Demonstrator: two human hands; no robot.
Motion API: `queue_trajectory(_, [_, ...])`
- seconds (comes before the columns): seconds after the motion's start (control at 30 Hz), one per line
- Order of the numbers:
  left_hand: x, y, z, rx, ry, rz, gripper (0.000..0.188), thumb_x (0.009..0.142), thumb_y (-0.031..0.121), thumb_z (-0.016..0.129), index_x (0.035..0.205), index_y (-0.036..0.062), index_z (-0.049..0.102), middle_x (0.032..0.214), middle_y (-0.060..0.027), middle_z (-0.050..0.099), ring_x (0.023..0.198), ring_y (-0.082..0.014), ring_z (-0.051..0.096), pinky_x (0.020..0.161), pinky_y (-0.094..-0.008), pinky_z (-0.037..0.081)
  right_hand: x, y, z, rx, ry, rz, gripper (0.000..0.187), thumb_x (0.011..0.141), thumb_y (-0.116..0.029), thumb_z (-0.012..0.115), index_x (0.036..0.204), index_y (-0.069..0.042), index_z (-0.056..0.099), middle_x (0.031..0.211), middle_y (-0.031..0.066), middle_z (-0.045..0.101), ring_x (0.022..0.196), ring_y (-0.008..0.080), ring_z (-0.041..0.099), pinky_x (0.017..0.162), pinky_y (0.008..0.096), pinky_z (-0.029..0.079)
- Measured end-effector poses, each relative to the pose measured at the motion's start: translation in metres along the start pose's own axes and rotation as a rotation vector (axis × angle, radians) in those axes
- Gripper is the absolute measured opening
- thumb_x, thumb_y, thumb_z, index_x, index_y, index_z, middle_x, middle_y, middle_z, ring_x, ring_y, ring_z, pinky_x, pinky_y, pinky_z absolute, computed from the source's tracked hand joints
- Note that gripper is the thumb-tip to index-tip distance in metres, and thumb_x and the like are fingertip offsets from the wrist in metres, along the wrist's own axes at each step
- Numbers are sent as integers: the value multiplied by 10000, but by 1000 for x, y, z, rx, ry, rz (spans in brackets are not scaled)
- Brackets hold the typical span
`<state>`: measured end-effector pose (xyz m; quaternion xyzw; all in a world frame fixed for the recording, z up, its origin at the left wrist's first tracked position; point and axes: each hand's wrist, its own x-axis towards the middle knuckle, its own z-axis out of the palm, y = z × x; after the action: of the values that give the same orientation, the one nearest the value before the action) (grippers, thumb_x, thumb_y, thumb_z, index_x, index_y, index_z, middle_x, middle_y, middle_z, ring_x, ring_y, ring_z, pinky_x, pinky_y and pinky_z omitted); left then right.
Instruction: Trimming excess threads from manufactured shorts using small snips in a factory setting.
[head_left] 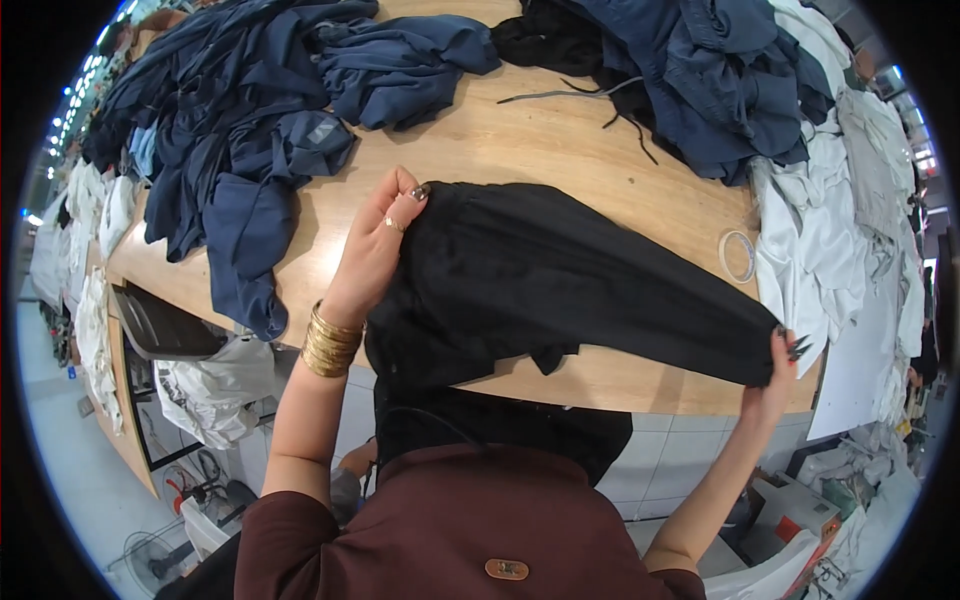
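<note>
A pair of black trousers (560,270) is stretched sideways over the near part of the wooden table (450,150), with folds hanging past its front edge. My left hand (385,225), wearing rings and gold bangles above it, pinches the wide upper end of the cloth between thumb and fingers. At the narrow leg end, my right hand (770,375) is closed on the hem. Small dark pointed blades (798,348), looking like thread snips, stick out beside the right fingers; their handle is hidden.
Navy garments (240,110) are heaped at the far left, and more navy clothing (715,80) with dark cords lies at the far right. A tape roll (737,256) rests near white cloth (815,240) on the right. Below the table's left side hangs a white bag (215,395).
</note>
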<state>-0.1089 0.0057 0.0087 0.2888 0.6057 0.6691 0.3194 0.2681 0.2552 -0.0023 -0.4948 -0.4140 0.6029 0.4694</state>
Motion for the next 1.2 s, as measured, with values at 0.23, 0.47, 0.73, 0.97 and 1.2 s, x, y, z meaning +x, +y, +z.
queue_trajectory(0.23, [-26,15,2,-1,23,49,97,936,108,430,852,69,401,778,57,353,715,-27,294,647,-165,269,13,-25,3,-42,-186,-112,46,857,-93,594,843,-79,553,841,4,586,780,91,559,726,236,436])
queue_trajectory(0.47, [-32,25,1,18,40,101,112,923,122,458,833,76,409,765,62,355,698,-23,288,628,-169,260,15,-33,1,-83,-219,-198,87,852,-72,592,816,-87,514,809,-5,565,736,78,541,695,228,429])
queue_trajectory(0.73, [10,13,-24,-4,68,-9,137,903,139,454,771,129,420,712,87,340,658,-11,305,566,-176,257,43,-50,59,-410,-221,-41,171,819,-160,633,862,-128,471,521,-86,352,344,22,269,326,202,170])
queue_trajectory(0.97, [59,161,-21,-24,280,819,81,856,101,521,790,79,480,758,36,426,721,-56,406,702,-196,337,49,-182,128,61,-24,-945,136,812,-118,665,932,-86,608,817,-31,561,591,13,430,489,163,303])
queue_trajectory(1.2, [-14,138,-86,116,113,532,430,790,112,559,1175,57,374,967,-11,559,774,-49,510,682,-149,365,2,-129,91,-277,-15,-929,154,790,-40,678,882,1,562,818,24,544,695,79,508,636,189,436])
